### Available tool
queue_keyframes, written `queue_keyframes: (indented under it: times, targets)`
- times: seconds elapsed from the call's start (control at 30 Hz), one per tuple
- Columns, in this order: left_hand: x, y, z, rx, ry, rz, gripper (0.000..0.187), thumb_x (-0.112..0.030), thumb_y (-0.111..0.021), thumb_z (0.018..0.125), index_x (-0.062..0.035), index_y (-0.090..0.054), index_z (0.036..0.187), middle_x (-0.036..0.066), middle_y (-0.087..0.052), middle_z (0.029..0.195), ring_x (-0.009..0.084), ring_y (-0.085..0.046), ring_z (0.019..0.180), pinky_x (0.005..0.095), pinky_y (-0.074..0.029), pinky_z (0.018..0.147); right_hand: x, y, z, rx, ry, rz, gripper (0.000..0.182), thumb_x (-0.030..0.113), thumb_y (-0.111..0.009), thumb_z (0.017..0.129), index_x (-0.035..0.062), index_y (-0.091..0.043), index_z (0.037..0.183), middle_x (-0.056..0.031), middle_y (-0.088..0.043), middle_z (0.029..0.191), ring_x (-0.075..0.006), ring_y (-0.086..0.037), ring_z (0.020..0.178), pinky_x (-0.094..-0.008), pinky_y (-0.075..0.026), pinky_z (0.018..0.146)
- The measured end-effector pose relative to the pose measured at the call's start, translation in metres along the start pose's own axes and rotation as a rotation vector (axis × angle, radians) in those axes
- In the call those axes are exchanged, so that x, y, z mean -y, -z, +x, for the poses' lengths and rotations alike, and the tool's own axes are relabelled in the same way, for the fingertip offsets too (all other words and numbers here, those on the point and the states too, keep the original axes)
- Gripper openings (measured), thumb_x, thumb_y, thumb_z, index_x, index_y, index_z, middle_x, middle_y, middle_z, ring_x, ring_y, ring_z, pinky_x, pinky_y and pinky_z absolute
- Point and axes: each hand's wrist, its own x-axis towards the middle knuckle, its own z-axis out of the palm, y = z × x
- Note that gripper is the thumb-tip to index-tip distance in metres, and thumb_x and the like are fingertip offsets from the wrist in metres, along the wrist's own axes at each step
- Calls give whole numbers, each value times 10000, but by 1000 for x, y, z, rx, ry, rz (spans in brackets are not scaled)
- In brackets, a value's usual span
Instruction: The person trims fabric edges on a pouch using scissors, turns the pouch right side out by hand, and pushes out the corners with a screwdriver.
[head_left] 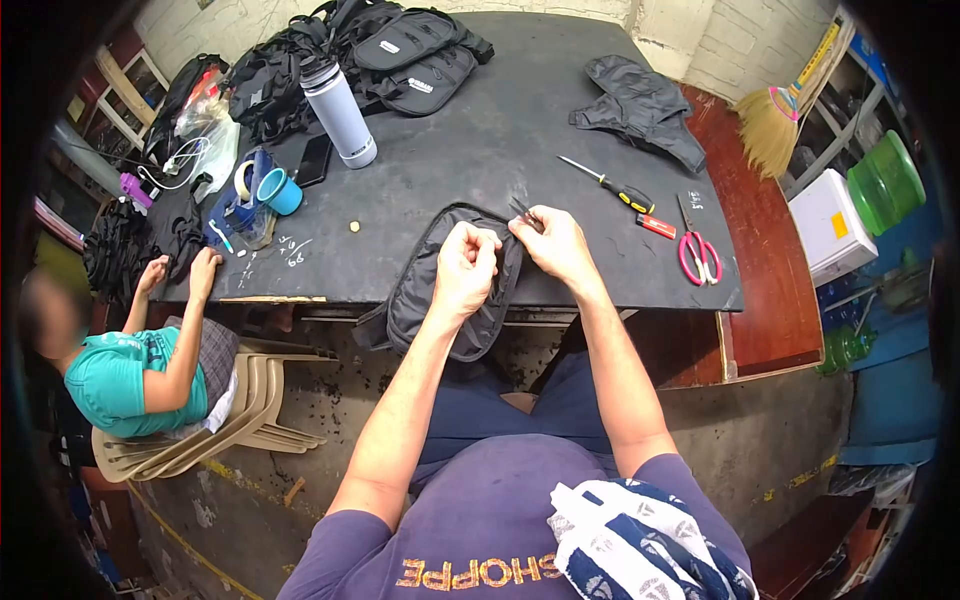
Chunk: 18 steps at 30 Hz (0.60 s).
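Observation:
A black bag (440,290) lies at the table's front edge, its lower part hanging over toward my lap. My left hand (466,270) is above the bag, fingers curled in a pinch; whatever they hold is too small or hidden to make out. Close beside it, my right hand (556,246) is closed around small dark thread snips (521,210), whose pointed tips stick out past the fingers. The right hand is over the bag's right edge.
On the black table (470,130) are a screwdriver (615,188), red lighter (656,227), pink-handled scissors (698,255), black fabric piece (640,105), bottle (340,115), blue cup (280,191) and several black bags (420,60). A person in a teal shirt (140,375) sits at left.

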Motion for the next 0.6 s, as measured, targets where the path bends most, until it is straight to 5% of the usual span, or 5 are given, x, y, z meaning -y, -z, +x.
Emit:
queue_keyframes:
  times: [0.1, 0.23, 0.33, 0.6]
  targets:
    - [-4, 6, -1, -9, 31, -68, 109, -83, -619, 1072, -64, -560, 982, 24, -669, 973, 37, -554, 695, 201, -477, 629, -31, -14, 17, 127, -37, 192, 342, 304, -768, 973, 17, -678, 1137, -17, -676, 833, -104, -601, 766, -282, -487, 702]
    - [-5, 14, 2, -32, 42, -199, 132, -91, -624, 1074, -70, -542, 972, 44, -663, 985, 36, -533, 660, 192, -442, 591, -24, -17, 1, -34, 110, 431, 283, 284, -780, 969, 29, -706, 1070, -34, -675, 822, -110, -614, 762, -286, -493, 700]
    - [-1, 22, 4, -38, 12, -250, 142, -103, -633, 1073, -70, -543, 968, 54, -664, 1002, 38, -523, 642, 183, -415, 575, 1, 6, -21, -246, 222, 91, 226, 231, -781, 963, 35, -716, 1055, -55, -683, 811, -133, -638, 721, -296, -512, 694]
    - [-5, 17, 1, 12, 19, -167, 144, -103, -642, 1067, -72, -545, 966, 51, -670, 1014, 34, -511, 649, 179, -412, 586, 23, 27, -45, -259, 652, -424, 199, 161, -793, 899, 65, -702, 1047, -88, -726, 904, -260, -723, 799, -363, -569, 704]
